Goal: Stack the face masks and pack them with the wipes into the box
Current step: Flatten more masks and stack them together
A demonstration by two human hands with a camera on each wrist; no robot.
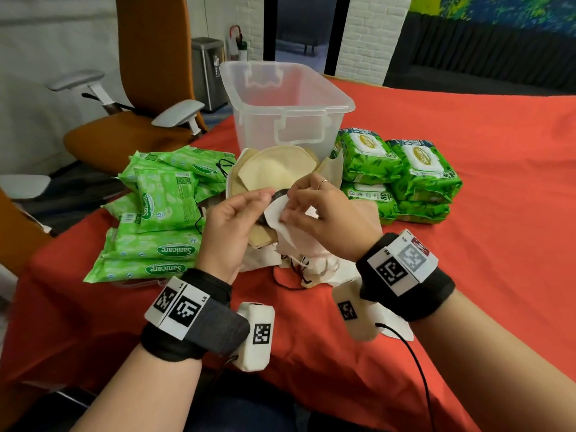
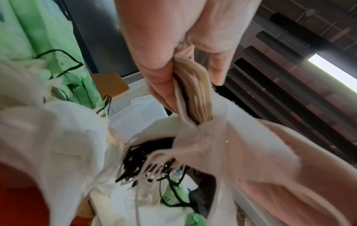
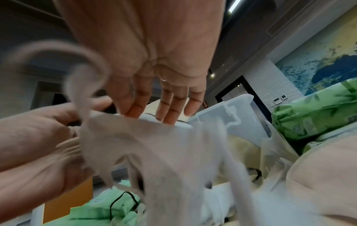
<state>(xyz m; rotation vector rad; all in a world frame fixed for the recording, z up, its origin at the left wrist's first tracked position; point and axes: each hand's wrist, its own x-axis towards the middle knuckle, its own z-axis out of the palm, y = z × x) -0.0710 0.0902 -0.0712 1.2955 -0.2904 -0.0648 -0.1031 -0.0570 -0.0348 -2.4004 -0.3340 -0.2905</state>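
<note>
Both hands meet mid-tabletop: left hand (image 1: 229, 226) pinches the gathered masks (image 1: 282, 219), right hand (image 1: 321, 213) pinches the top white one, with the box (image 1: 290, 104) straight ahead beyond them.

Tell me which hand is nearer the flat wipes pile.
Left. The left hand is just right of the flat wipes pile; the right hand is farther right, beyond the masks.
</note>
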